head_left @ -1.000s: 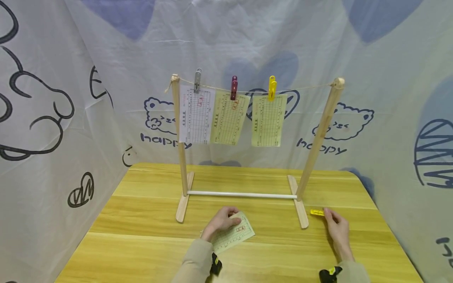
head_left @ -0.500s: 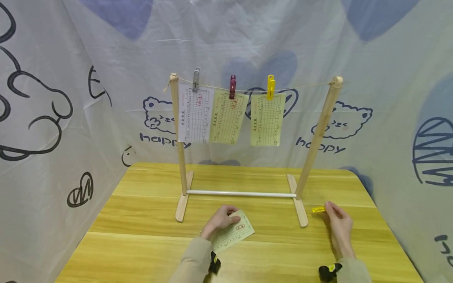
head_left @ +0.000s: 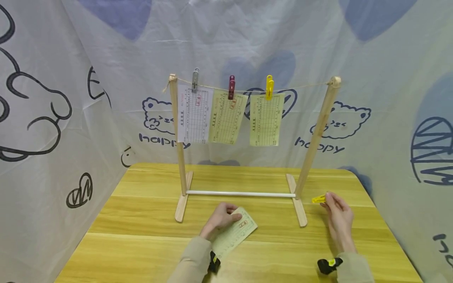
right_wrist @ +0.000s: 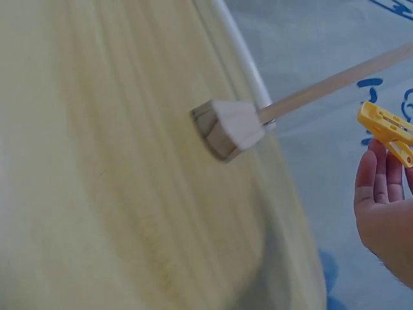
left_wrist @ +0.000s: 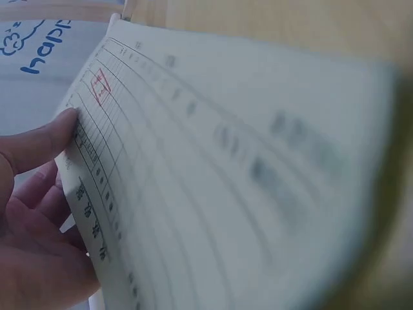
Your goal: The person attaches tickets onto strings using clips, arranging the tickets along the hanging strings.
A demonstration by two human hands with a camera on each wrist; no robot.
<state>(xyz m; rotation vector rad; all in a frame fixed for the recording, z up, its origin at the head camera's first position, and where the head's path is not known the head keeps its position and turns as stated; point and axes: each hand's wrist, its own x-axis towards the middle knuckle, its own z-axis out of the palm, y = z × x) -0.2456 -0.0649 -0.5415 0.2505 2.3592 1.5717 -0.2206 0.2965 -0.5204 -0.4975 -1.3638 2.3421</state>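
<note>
My left hand [head_left: 221,217] pinches a pale green printed form [head_left: 236,236] by its edge, thumb on top, in front of the wooden stand. In the left wrist view the form [left_wrist: 174,174] fills most of the picture, with a red stamp box near the thumb. To the right of the stand, my right hand [head_left: 339,216] holds a yellow clothespin [head_left: 318,199] by one end, pointing left. The right wrist view shows this clothespin [right_wrist: 387,132] at the fingertips.
A string runs between the stand's posts [head_left: 318,133]. From it hang a white form [head_left: 194,118] and two green forms [head_left: 228,122], held by grey, dark red and yellow clothespins [head_left: 269,87]. A white rod [head_left: 240,193] joins the feet on the wooden table [head_left: 141,220].
My right hand has risen a little with the yellow clothespin, away from the table's front. The left hand has shifted slightly up, and the form's right corner has moved a bit right.
</note>
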